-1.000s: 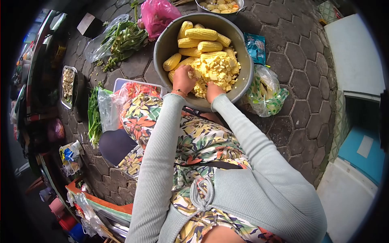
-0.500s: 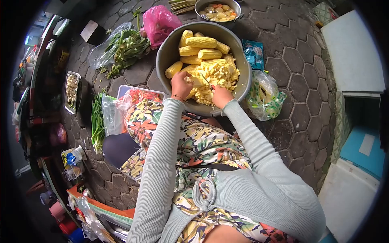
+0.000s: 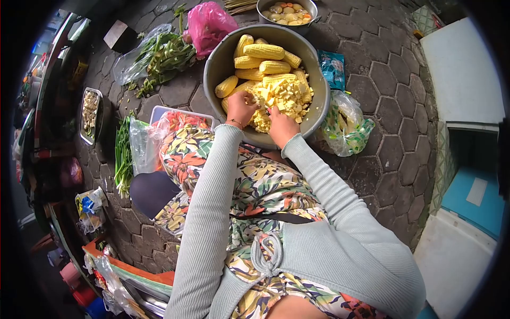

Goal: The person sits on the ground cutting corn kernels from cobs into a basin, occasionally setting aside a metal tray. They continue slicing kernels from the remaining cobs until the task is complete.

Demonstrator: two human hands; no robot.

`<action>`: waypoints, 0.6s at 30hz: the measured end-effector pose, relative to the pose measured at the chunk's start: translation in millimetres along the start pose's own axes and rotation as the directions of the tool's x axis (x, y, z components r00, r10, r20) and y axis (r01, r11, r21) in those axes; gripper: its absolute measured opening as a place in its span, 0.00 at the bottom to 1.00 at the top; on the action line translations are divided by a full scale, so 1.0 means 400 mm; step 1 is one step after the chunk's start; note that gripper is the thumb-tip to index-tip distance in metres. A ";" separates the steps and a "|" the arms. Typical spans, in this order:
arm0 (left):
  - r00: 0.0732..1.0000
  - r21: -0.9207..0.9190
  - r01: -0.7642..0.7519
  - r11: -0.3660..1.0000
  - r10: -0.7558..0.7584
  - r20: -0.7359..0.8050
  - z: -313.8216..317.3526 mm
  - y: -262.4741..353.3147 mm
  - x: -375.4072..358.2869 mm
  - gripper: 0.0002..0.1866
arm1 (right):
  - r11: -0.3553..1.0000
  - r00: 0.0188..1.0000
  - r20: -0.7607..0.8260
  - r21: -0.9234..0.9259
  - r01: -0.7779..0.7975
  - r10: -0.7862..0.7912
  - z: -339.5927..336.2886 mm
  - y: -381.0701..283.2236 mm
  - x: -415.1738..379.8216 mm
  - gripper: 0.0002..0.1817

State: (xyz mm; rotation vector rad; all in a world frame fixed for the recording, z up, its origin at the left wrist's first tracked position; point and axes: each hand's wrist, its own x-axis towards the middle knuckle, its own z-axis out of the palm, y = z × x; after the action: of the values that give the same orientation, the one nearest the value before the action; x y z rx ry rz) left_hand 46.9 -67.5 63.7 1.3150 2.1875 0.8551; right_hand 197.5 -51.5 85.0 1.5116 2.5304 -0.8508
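Note:
A large grey basin (image 3: 211, 69) holds several whole yellow corn cobs (image 3: 264, 51) piled toward its far side. Cut corn kernels (image 3: 289, 95) lie heaped at its near right. Over the near left of the basin, my left hand (image 3: 241, 109) is closed on a corn cob that its fingers mostly cover. My right hand (image 3: 282, 126) is close beside it, wrapped round the handle of a knife. The knife's blade barely shows now; it was plain to see in the earlier frame.
A metal bowl (image 3: 260, 15) of peeled vegetables in water stands beyond the basin. To the left are a pink plastic bag (image 3: 211, 26), green leaves (image 3: 164, 56) and a tray (image 3: 158, 113) of red chillies. A bag of husks (image 3: 345, 125) and a teal packet (image 3: 331, 69) lie right.
My right hand has moved a little left and turned, nearer my left hand. The knife blade, visible before, is now mostly hidden.

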 end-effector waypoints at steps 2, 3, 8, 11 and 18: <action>0.999 -0.009 -0.035 0.999 0.034 -0.034 0.009 -0.005 0.003 0.16 | 0.998 1.000 0.002 -0.057 -0.020 0.020 0.013 -0.005 0.020 0.09; 0.995 -0.016 -0.075 0.997 0.074 -0.070 0.010 -0.006 0.000 0.15 | 0.998 1.000 0.009 -0.058 -0.017 0.017 0.013 -0.009 0.021 0.09; 0.997 -0.034 -0.036 0.999 0.034 -0.070 0.000 -0.008 -0.002 0.14 | 0.998 0.996 0.067 -0.040 -0.051 0.054 -0.018 -0.016 -0.030 0.09; 0.997 -0.097 -0.079 0.992 0.077 -0.025 0.008 -0.021 -0.002 0.15 | 0.997 0.993 0.088 -0.003 -0.078 0.078 -0.020 -0.015 -0.024 0.10; 0.996 -0.001 -0.088 0.996 0.088 -0.019 0.006 -0.025 -0.002 0.19 | 0.997 0.994 0.095 -0.048 -0.055 0.059 0.002 -0.015 0.008 0.11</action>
State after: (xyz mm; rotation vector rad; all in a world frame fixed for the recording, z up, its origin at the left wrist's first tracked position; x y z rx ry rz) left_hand 42.8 -71.1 55.1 1.4165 2.1567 0.9062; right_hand 190.6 -51.4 85.7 1.4844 2.4097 -0.8316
